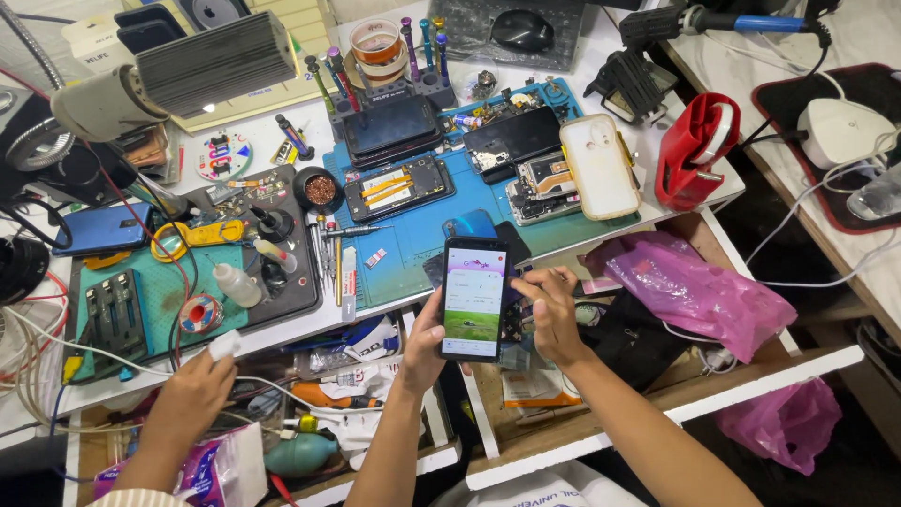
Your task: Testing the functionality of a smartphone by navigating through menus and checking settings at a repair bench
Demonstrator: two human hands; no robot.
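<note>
I had the lit smartphone (474,299) upright in my left hand (427,345), its long axis running from six to twelve o'clock, the screen facing up at me. That hand was clamped on it from the eight o'clock side, thumb against the left edge, fingers hidden behind the case. My right hand (552,314) sat just beside it at three o'clock, fingers loosely curled, the forefinger stretched toward the phone's right edge; whether the tip touched the glass I could not quite tell. It gripped nothing I could see. So the right hand was the nearer free one, and the phone lay to its nine o'clock.

Beyond the phone, at twelve o'clock, the blue work mat (413,239) on the table (657,202) carried opened handsets and a pale phone case (601,166). A pink plastic bag (694,291) lay at three o'clock of my right hand, clear of it. Well off at eight o'clock another person's hand (192,394) pinched a small white object (223,345), apart from mine. Nothing stood between my right forefinger and the screen.
</note>
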